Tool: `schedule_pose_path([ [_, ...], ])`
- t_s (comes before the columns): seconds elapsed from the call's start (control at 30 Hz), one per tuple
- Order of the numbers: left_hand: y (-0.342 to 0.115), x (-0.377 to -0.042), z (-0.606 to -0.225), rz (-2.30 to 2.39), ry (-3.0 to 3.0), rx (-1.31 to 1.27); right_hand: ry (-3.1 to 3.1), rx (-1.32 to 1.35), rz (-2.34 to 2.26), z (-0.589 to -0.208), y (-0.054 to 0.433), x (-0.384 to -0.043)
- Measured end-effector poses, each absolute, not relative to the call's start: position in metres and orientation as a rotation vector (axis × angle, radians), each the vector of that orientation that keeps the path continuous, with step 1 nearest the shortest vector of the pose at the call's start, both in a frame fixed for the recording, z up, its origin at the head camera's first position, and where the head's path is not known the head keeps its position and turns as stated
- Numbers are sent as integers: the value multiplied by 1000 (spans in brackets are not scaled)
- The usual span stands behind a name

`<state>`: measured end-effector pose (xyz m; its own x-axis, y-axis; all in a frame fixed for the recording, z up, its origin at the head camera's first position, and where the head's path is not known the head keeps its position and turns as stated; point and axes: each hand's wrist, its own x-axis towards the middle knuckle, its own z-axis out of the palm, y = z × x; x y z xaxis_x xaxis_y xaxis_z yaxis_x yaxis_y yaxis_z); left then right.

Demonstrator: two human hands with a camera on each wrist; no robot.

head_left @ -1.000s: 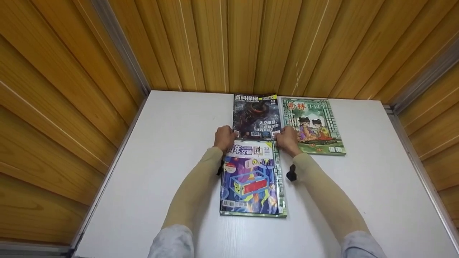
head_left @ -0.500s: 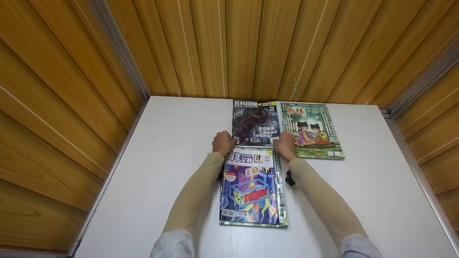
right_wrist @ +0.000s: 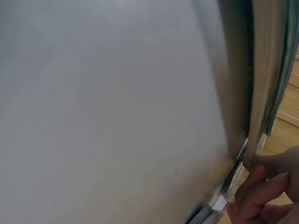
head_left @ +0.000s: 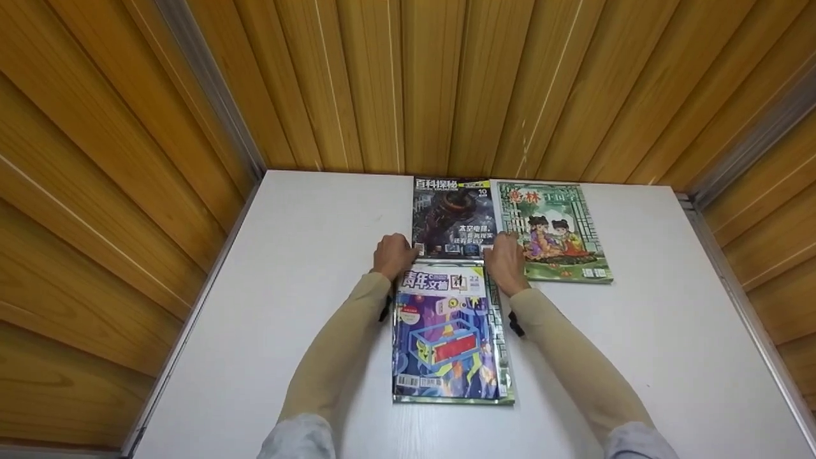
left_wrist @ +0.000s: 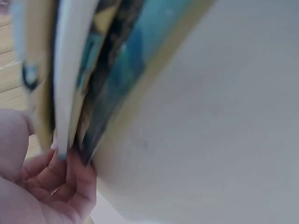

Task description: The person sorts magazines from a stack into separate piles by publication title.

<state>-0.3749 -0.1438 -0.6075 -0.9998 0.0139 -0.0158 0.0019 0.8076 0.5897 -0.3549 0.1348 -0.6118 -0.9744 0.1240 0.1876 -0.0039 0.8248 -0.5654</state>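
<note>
A dark-covered magazine (head_left: 454,213) lies flat near the back edge of the table in the head view. My left hand (head_left: 393,255) pinches its near left corner, and my right hand (head_left: 507,260) pinches its near right corner. From the left wrist, curled fingers (left_wrist: 60,182) appear at the corners of several layered magazines (left_wrist: 77,70). In the right wrist view, fingers (right_wrist: 261,191) bend round a magazine corner beside a thick page edge (right_wrist: 264,70). Just nearer to me lies a purple-covered magazine (head_left: 446,338) on top of a green-edged one (head_left: 505,376).
Right of the dark magazine lies a green magazine (head_left: 561,236) with two cartoon figures, slightly turned. All rest on a white table (head_left: 306,255). Wood-pattern panels (head_left: 446,89) rise behind it and at both sides, with metal strips (head_left: 213,89) at the corners.
The head view has tilted, so everything sits lower than a second ago. Both hands stay at the dark magazine's corners, shifted slightly left in the view. The near stack appears shifted slightly right.
</note>
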Motion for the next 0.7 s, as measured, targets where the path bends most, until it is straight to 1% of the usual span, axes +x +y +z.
schedule_pose_path([
  [0.03, -147, -374, -609, 966, 2965, 25, -2772, -92, 894, -606, 133, -349],
  [0.17, -161, -366, -609, 1003, 2984, 20, -2670, -38, 925, -601, 133, -329],
  [0.3, -170, -342, -600, 1150, 3024, -25, -2634, -18, 1008, -573, 128, -295],
  [0.4, -171, -306, -575, 1239, 3005, -12, -2635, -57, 1096, -548, 125, -265],
  [0.53, -166, -253, -542, 1225, 2967, 63, -2641, -113, 1128, -542, 127, -235],
  [0.7, -162, -201, -528, 1183, 2894, 145, -2665, -173, 1172, -537, 131, -198],
])
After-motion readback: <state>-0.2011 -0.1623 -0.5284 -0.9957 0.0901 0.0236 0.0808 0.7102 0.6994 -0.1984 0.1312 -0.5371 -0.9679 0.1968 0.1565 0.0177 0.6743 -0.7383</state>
